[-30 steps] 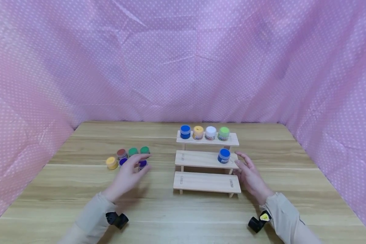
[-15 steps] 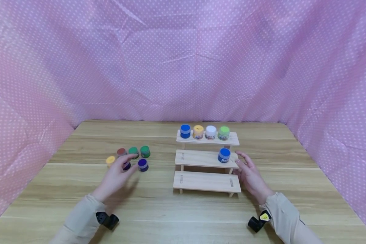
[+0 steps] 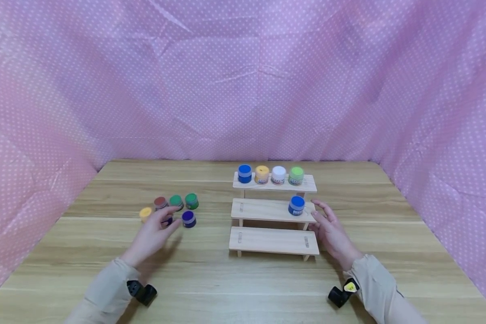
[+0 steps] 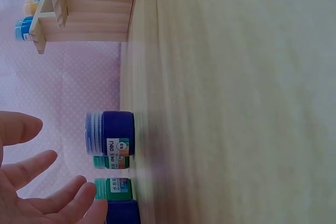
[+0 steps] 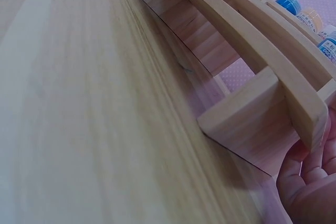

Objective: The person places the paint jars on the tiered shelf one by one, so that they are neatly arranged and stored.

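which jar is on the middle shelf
The blue-lidded jar beside the right hand; every other jar in view stands on the top shelf or the table.

Left hand point(image 3: 151, 234): fingers point(image 4: 39, 166) spread, thumb point(image 4: 21, 128) apart from them; left wrist point(image 3: 132, 259) behind the grip. Right hand point(image 3: 335, 236): fingers loosely bent, thumb near the index finger point(image 3: 325, 207); right wrist point(image 3: 353, 260) behind the grip.

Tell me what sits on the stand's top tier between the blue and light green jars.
A yellow-orange jar, then a white jar, both on the top tier; the head view shows them.
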The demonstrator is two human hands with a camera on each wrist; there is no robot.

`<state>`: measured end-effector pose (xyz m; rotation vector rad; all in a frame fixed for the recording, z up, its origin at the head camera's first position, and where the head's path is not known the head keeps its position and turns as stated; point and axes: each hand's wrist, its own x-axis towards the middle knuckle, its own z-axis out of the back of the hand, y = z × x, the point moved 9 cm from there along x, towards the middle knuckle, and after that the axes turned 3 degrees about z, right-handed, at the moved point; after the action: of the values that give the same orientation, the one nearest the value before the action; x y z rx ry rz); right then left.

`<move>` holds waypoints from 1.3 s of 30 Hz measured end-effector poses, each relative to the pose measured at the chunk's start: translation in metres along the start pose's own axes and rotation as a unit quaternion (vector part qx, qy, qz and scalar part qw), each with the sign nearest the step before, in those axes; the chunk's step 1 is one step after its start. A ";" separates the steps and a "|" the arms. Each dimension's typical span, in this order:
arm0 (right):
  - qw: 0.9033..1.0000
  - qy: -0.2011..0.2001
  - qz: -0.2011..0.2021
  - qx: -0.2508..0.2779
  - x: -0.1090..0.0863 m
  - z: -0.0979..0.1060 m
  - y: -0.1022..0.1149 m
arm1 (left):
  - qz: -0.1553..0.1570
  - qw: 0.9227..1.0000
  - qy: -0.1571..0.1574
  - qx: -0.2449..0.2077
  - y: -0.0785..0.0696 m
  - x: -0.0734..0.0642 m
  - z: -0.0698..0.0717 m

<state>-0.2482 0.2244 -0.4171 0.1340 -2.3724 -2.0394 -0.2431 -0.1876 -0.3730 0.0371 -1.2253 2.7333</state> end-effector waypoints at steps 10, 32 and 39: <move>1.000 -0.008 -0.006 -0.001 0.001 0.000 0.000 | 0.060 0.997 0.055 0.013 0.010 0.004 -0.013; 1.000 -0.016 -0.018 -0.005 -0.001 0.002 -0.001 | 0.038 0.996 0.079 0.028 0.005 0.012 -0.024; 1.000 -0.011 -0.013 -0.005 -0.001 0.001 -0.001 | 0.033 0.996 0.080 0.026 0.004 0.013 -0.027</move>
<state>-0.2473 0.2256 -0.4180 0.1440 -2.3849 -2.0740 -0.2553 -0.1691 -0.3931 -0.2172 -1.1322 2.7597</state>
